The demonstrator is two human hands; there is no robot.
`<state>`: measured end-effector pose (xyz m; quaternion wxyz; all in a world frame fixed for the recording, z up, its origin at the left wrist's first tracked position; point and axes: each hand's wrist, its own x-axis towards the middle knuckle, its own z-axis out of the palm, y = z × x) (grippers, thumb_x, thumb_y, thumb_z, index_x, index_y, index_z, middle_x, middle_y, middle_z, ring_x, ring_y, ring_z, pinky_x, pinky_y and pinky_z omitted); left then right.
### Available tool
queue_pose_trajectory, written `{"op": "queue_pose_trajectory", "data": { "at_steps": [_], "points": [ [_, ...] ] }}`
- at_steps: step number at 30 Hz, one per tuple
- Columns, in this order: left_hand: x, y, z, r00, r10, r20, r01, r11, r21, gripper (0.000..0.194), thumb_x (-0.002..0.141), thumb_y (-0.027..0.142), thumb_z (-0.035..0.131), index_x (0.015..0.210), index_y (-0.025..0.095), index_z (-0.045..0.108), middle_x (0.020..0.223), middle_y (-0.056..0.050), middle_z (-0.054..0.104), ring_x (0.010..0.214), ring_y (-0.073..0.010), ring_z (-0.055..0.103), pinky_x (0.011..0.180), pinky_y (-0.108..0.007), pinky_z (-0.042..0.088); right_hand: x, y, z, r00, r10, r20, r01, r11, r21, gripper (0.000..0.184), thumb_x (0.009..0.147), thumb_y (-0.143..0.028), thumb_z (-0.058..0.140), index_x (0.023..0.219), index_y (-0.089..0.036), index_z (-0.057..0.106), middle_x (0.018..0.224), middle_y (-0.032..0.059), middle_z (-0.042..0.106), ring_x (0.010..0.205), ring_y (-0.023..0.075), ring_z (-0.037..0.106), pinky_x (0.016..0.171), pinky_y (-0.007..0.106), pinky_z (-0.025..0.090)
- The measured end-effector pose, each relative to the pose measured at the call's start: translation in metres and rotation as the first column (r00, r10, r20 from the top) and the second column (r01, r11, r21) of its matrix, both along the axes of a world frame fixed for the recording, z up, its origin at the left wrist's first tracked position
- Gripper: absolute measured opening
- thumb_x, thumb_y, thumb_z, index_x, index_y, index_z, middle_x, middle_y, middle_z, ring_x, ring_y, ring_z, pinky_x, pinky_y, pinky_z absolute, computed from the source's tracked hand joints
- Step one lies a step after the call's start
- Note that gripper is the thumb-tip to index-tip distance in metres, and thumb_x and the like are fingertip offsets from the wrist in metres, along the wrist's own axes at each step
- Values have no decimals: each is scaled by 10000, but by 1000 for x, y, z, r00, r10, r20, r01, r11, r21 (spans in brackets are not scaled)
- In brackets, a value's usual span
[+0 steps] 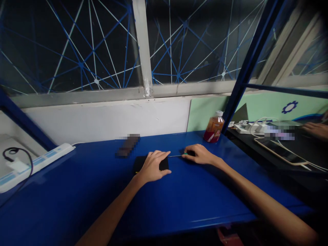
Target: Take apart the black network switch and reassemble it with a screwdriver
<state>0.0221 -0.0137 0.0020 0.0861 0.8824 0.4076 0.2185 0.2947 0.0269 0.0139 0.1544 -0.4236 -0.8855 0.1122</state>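
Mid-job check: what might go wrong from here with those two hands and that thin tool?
The thin-shafted tool in the right hand points toward the left hand, so a slip might poke it. The black object lies under the spread left hand with no firm grip evident; it could slide on the table. A wide right-hand swing might tip the bottle beyond.

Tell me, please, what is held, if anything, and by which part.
The right hand holds an apparent screwdriver by its handle. The left hand partly covers a flat black object; grip unclear.
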Motion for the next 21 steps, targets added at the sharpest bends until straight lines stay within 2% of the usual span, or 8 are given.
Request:
{"op": "queue_pose_trajectory", "data": {
  "at_steps": [4, 9, 12, 16, 21],
  "points": [
    [0, 0, 1, 1000, -3, -2, 3, 1000, 3, 717, 751, 454, 706, 1378, 269, 413, 1276, -79, 576, 1164, -289, 486, 942, -448, 361, 3, 4, -3, 1000, -22, 15, 22, 999, 39, 400, 801, -571, 586, 836, -179, 659, 838, 56, 645, 705, 167, 571, 610, 262, 345],
    [0, 0, 1, 1000, 2, -3, -2, 1000, -4, 721, 752, 467, 700, 1384, 291, 401, 1269, -70, 577, 1158, -294, 488, 937, -457, 365, 0, 3, -5, 997, -60, 58, 59, 998, 15, 366, 764, -561, 634, 857, -207, 622, 706, 7, 628, 624, 158, 553, 555, 249, 297],
    [0, 0, 1, 1000, 2, -7, -2, 1000, -7, 721, 752, 465, 700, 1384, 286, 402, 1271, -72, 576, 1162, -296, 484, 936, -454, 368, -1, 1, -5, 997, -60, 53, 59, 998, 15, 371, 804, -571, 579, 880, -211, 628, 689, 6, 632, 607, 154, 555, 558, 252, 297],
    [0, -1, 2, 1000, 5, -12, -5, 1000, -8, 716, 754, 467, 695, 1384, 291, 402, 1269, -76, 577, 1155, -301, 489, 944, -468, 359, 1, 2, -6, 999, -15, 37, 13, 999, 48, 362, 888, -521, 480, 901, -206, 658, 824, 45, 665, 705, 165, 585, 613, 261, 337],
    [0, -1, 2, 1000, -1, -11, 0, 1000, -5, 718, 759, 464, 690, 1391, 299, 392, 1273, -75, 574, 1159, -302, 486, 939, -461, 363, 1, 4, -8, 997, -56, 59, 52, 997, 60, 379, 779, -572, 614, 831, -197, 639, 819, 39, 642, 686, 161, 561, 590, 248, 325]
  ]
}}
